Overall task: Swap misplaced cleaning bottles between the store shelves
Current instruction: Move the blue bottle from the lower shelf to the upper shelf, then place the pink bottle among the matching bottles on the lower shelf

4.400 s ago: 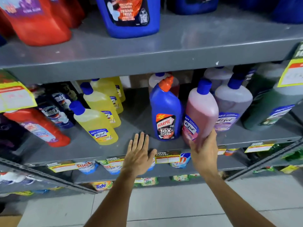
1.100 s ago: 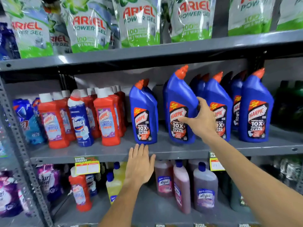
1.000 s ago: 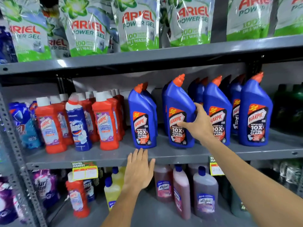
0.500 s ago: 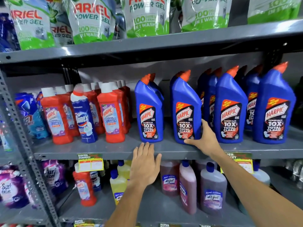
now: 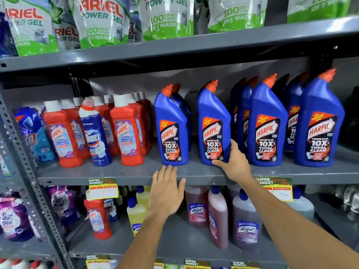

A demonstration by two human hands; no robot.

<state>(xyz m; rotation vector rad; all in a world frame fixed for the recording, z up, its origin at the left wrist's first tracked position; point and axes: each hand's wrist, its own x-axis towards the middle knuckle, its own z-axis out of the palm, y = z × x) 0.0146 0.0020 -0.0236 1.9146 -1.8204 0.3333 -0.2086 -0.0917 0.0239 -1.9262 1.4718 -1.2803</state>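
Note:
A blue Harpic bottle (image 5: 212,125) with an orange cap stands upright on the grey middle shelf (image 5: 136,176), in a row of like bottles. My right hand (image 5: 233,162) grips its lower right corner, thumb under the front base, fingers on the side. My left hand (image 5: 167,191) hangs flat and open, holding nothing, its fingertips at the shelf's front edge. A blue-and-white Domex bottle (image 5: 95,133) stands among red Harpic bathroom cleaners (image 5: 126,131). On the lower shelf a red Harpic bottle (image 5: 98,218) stands left of yellow and pink Lizol bottles (image 5: 217,216).
Ariel pouches (image 5: 101,20) fill the top shelf. More blue Harpic bottles (image 5: 318,123) stand to the right. A slotted steel upright (image 5: 25,166) rises at the left, with purple pouches (image 5: 11,218) beyond it. Price tags (image 5: 103,188) hang on the shelf edge.
My right hand has slid down the blue Harpic bottle from its middle to its base, with the bottle standing on the shelf. My left hand has stayed open at the shelf edge.

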